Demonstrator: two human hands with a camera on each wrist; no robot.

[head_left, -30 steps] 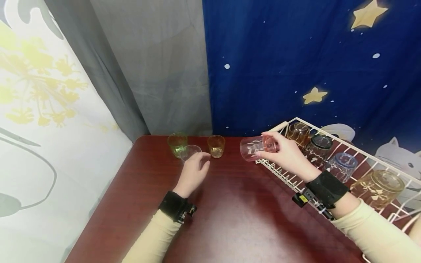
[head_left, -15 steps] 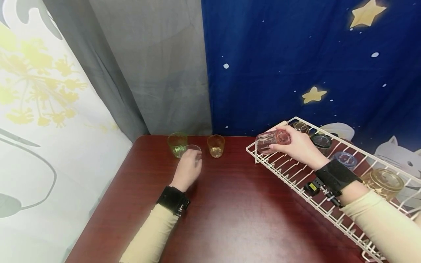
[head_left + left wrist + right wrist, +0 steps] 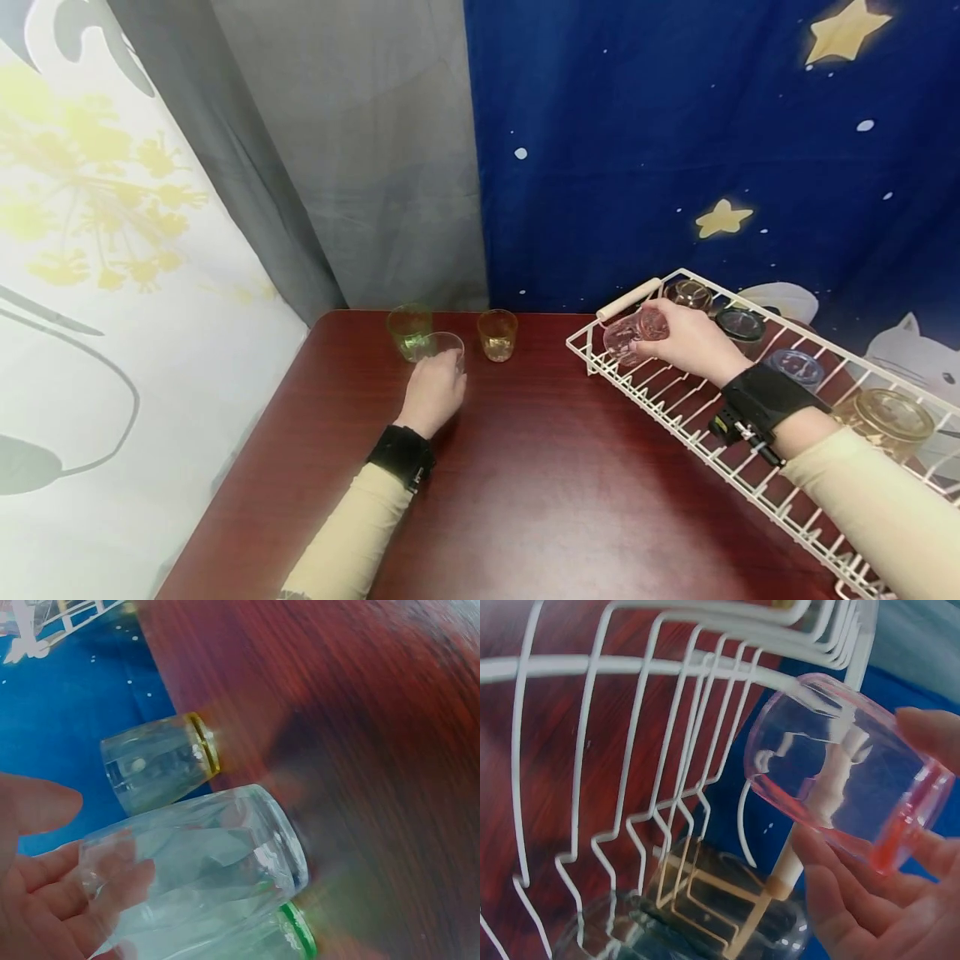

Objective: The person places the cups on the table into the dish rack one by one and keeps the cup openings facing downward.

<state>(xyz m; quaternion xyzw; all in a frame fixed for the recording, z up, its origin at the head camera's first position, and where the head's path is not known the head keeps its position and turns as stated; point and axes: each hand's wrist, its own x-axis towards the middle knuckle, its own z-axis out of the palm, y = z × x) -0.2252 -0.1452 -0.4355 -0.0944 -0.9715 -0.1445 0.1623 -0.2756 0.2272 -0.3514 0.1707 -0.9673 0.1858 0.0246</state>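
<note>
My right hand (image 3: 686, 333) grips a pink-tinted glass (image 3: 847, 772) near its thick base, thumb on one side and fingers on the other. The glass is tilted, its mouth pointing down over the near-left end of the white wire rack (image 3: 712, 454). On the table, my left hand (image 3: 435, 392) is at a clear glass (image 3: 202, 855) standing upright. Its fingers (image 3: 112, 892) lie along the far side, seen through the glass, while the thumb stands apart from it. Close by stand a green glass (image 3: 409, 332) and a yellow glass (image 3: 497, 335).
Upside down in the rack's back row sit a brown glass (image 3: 688, 293), a dark glass (image 3: 740, 325), a blue glass (image 3: 795, 367) and an amber glass (image 3: 892, 417). A pale handle (image 3: 630, 300) tops the rack's end. Curtains (image 3: 585, 167) hang behind the table (image 3: 510, 492).
My right hand has carried the pink glass rightward from beside the rack to over it, tipping its mouth downward. My left hand has come down to the clear glass.
</note>
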